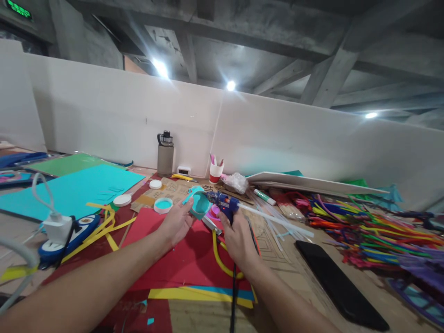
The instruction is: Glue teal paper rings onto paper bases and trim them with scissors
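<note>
In my left hand (178,223) is a small turquoise cup-like piece (200,204), held above a red sheet (152,249) with its opening toward me. My right hand (239,236) grips a blue hot glue gun (227,206). A long clear glue stick (277,218) juts from its back, and its nozzle meets or nearly meets the piece's right side; contact I cannot tell. Under the gun lie a pink round item (215,211) and a grey-bladed tool, possibly scissors (210,225), partly hidden. A white lid with turquoise inside (163,205) rests left of the piece.
A black phone (342,284) and many coloured pipe cleaners (374,231) lie on the right. Loose glue sticks (274,229) sit nearer. On the left are a power strip (69,240), yellow strips (104,226) and a turquoise sheet (79,189). A bottle (165,157) stands behind.
</note>
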`<state>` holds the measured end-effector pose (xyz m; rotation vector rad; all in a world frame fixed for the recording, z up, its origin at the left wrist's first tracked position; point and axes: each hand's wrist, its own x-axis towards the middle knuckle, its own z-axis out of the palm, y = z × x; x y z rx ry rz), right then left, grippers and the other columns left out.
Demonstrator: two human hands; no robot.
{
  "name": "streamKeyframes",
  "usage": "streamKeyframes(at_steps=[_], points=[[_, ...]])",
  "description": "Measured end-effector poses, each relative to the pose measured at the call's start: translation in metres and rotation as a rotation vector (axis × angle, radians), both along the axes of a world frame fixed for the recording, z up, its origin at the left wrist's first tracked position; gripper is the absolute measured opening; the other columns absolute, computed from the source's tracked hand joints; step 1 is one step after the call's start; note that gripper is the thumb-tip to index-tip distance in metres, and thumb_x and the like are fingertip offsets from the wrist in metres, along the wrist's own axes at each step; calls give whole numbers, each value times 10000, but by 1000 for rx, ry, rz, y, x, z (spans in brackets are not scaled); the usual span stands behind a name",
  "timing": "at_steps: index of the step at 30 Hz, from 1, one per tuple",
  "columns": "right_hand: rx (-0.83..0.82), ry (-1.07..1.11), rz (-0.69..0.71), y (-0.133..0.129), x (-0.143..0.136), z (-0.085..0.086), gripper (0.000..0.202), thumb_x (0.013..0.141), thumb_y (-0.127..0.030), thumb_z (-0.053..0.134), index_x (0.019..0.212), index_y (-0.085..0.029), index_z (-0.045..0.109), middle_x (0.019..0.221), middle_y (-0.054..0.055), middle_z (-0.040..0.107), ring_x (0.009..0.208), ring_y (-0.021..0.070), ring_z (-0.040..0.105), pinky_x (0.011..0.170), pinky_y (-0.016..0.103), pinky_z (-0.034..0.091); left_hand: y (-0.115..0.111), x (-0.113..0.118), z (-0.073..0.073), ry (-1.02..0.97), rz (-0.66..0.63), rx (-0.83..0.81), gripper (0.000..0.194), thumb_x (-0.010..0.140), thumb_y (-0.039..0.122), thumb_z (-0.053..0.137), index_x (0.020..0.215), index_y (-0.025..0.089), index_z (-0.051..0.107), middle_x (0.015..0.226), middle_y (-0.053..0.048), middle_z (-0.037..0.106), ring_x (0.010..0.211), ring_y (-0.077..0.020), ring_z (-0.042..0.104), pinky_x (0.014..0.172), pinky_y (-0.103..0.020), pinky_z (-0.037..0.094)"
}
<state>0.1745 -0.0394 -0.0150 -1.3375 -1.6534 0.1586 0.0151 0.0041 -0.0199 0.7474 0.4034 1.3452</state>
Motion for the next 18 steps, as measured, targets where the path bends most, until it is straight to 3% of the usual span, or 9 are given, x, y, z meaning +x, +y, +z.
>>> streamKeyframes(at_steps=[4,8,13,18], points=[[-53,8,2,-3,-1,3,379,898,-385,424,1127,-127,583,1043,152,649,953,279,605,853,400,434,0,-5,3,24,-62,-39,194,761,69,596,935,147,631,841,-41,706,708,-136,666,744,-299,552],[-27,42,114,-5,-1,2,372,883,-315,462,1214,-161,531,1062,118,649,976,253,601,860,359,444,-1,-6,7,79,-123,-100,143,806,182,576,912,119,648,827,-76,714,725,-182,677,743,-372,562],[-27,66,169,-6,-2,2,368,876,-309,479,1212,-173,541,1045,100,658,946,243,610,857,355,453,-1,-3,10,112,-36,-96,190,854,203,523,897,81,662,838,-107,718,694,-172,675,692,-330,574],[-28,73,211,-9,-3,8,314,866,-362,488,1052,-159,638,943,84,685,882,235,623,845,350,463,-2,-2,14,80,26,-124,193,868,190,504,859,78,661,812,-90,716,679,-146,667,691,-286,570]])
